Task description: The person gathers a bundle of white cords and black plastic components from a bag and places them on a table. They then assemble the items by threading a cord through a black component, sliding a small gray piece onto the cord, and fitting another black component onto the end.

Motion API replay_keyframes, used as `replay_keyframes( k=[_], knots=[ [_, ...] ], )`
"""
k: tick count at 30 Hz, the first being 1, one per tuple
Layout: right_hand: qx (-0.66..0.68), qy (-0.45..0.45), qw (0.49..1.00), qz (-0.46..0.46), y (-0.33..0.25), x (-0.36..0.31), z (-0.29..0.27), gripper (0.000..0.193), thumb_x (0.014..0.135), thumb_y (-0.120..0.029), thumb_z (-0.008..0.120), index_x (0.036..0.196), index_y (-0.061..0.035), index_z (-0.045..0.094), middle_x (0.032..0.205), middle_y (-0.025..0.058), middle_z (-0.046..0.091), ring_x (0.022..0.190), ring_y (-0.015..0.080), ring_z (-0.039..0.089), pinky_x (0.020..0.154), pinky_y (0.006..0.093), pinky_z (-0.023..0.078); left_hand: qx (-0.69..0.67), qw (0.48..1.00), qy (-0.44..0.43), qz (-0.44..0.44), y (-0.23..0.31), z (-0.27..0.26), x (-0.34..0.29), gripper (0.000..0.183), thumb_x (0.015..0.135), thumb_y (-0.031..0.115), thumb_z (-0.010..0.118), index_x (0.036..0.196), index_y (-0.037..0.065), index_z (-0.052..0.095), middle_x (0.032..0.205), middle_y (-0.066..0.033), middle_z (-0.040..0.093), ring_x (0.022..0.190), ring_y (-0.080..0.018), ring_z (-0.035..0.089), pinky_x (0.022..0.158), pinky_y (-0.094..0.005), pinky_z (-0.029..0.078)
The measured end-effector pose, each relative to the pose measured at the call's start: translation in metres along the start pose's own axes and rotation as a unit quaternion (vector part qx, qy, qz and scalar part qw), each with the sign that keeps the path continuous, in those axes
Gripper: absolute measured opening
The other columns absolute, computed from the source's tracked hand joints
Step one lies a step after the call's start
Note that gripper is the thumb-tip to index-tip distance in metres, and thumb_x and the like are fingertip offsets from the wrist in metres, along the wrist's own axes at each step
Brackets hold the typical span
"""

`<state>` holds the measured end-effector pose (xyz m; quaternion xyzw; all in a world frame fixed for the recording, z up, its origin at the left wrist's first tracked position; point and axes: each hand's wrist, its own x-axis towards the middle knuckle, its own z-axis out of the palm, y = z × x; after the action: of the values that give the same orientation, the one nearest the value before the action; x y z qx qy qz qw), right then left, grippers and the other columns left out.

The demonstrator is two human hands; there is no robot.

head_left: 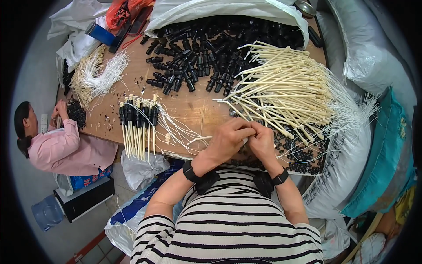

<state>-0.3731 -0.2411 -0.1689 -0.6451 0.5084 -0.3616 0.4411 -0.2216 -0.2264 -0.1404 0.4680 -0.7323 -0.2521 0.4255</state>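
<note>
My left hand (226, 138) is closed on a thin cream tube (200, 139), whose end pokes out to the left of the fingers. Against it, fingertips meeting, my right hand (262, 143) is closed too; what it pinches is hidden by the fingers. Just beyond both hands lies a big pile of cream tubes (290, 88) with white wires (351, 110) trailing to the right. To the left, a row of black connectors (138, 112) with cream tubes through them hangs over the table's near edge, their white wires curling toward my left hand.
A heap of black connectors (189, 61) spills from a white sack (228, 11) at the back. Small black rings (303, 158) lie near my right hand. White wire bundles (103, 79) sit at the far left, near a person in pink (66, 143). Full sacks (338, 171) crowd the right side.
</note>
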Motion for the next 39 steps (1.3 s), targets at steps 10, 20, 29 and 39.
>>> replay_keyframes(
  k=[10,20,29,39],
  knots=[
    [-0.178,0.075,0.968,-0.162,-0.011,-0.006,0.002,0.01,0.082,-0.009,0.065,0.092,-0.007,0.067,0.07,0.0117,0.064,0.055,0.0285,0.062,0.049,0.0358,0.047,-0.232,0.932,0.031,-0.275,-0.006,-0.003,-0.014,0.031,0.076,-0.01,0.059,0.1,0.004,0.071,0.09,0.0004,0.065,0.081,-0.0075,0.059,0.07,-0.022,0.048],
    [-0.151,0.051,0.951,-0.264,-0.012,-0.01,0.005,0.016,0.082,-0.007,0.067,0.098,-0.0062,0.065,0.067,0.0042,0.062,0.047,0.0188,0.055,0.044,0.0292,0.042,-0.174,0.913,-0.002,-0.369,-0.021,-0.012,-0.018,0.019,0.075,-0.006,0.064,0.092,0.003,0.07,0.096,-0.0007,0.065,0.075,-0.0079,0.061,0.07,-0.0226,0.049],
    [0.445,-0.108,0.876,0.152,-0.022,-0.008,-0.026,0.019,0.086,-0.005,0.066,0.104,0.0027,0.065,0.072,0.0006,0.065,0.055,0.0042,0.052,0.05,0.0189,0.038,-0.025,0.991,-0.102,-0.077,-0.017,-0.013,-0.017,0.04,0.07,0.001,0.064,0.109,0.006,0.065,0.086,-0.0124,0.066,0.08,-0.0272,0.064,0.072,-0.0346,0.05],
    [-0.022,-0.129,0.987,0.091,-0.023,-0.004,-0.02,0.025,0.079,-0.01,0.073,0.103,-0.0055,0.069,0.059,0.0011,0.056,0.052,0.0112,0.053,0.051,0.0253,0.043,0.223,0.966,-0.122,-0.045,0.003,-0.021,-0.014,0.023,0.07,0.005,0.065,0.092,0.006,0.067,0.082,-0.0096,0.066,0.07,-0.0278,0.064,0.059,-0.0362,0.05]
  ],
)
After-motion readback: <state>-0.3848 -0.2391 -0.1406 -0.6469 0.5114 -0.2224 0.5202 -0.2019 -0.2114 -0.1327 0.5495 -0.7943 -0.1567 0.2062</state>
